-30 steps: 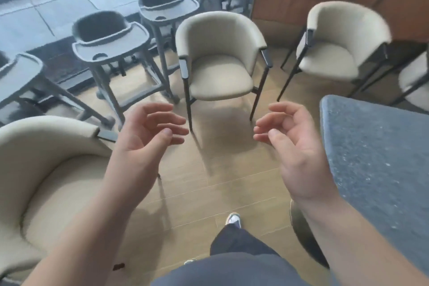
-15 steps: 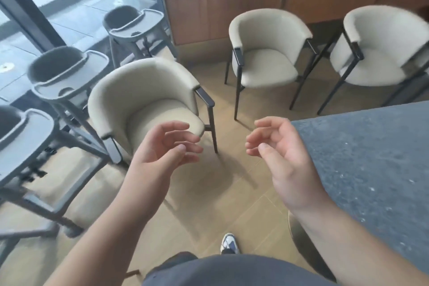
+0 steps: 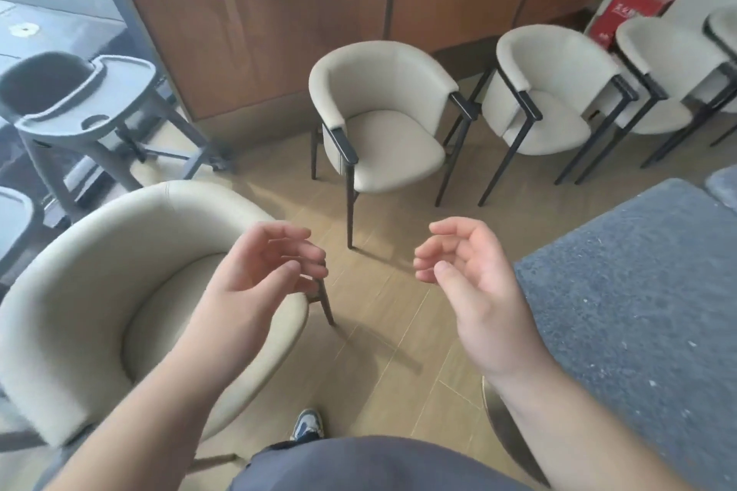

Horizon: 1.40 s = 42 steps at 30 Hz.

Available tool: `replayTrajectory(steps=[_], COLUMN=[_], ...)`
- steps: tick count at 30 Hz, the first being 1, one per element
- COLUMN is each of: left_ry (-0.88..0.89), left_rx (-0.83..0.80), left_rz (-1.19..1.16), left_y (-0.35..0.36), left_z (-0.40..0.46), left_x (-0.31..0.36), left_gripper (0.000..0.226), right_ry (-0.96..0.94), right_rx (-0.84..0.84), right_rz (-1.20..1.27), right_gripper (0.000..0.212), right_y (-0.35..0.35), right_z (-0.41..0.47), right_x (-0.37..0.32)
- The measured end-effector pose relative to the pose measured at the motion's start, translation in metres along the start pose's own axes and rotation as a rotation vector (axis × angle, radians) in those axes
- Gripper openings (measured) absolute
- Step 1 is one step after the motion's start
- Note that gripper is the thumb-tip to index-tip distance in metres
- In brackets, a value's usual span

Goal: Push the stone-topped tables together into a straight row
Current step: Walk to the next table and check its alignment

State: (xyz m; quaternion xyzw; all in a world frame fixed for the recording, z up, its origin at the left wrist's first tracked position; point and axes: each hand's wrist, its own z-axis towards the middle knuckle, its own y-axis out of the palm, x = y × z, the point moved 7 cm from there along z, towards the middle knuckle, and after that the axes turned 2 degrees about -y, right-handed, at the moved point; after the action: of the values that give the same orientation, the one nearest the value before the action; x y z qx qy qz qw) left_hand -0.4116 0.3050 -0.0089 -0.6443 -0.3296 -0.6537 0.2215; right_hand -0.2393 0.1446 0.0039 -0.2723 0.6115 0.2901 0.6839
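Both hands hover empty, palms facing each other, fingers loosely curled: the left hand point(image 3: 259, 275) above a near cream armchair point(image 3: 99, 291), the right hand point(image 3: 474, 283) just left of the grey stone-topped table point(image 3: 638, 311) at right.

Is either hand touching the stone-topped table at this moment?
No: the left hand and right hand hang empty above the floor, clear of the stone-topped table.

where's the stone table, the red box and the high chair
stone table point(image 3: 646, 311), head view, bare grey top
red box point(image 3: 626, 12), head view, its front face
high chair point(image 3: 85, 108), head view, tray rim
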Motion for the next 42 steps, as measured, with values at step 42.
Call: replayTrajectory(steps=[42], left_ry=[-0.305], left_rx=[-1.274], left_rz=[0.423], left_y=[0.602], left_z=[0.599], left_x=[-0.123], left_gripper=[0.032], right_ry=[0.318], right_rx=[1.300], right_rz=[-0.105], right_gripper=[0.047], right_y=[-0.449], right_z=[0.357], right_x=[0.127])
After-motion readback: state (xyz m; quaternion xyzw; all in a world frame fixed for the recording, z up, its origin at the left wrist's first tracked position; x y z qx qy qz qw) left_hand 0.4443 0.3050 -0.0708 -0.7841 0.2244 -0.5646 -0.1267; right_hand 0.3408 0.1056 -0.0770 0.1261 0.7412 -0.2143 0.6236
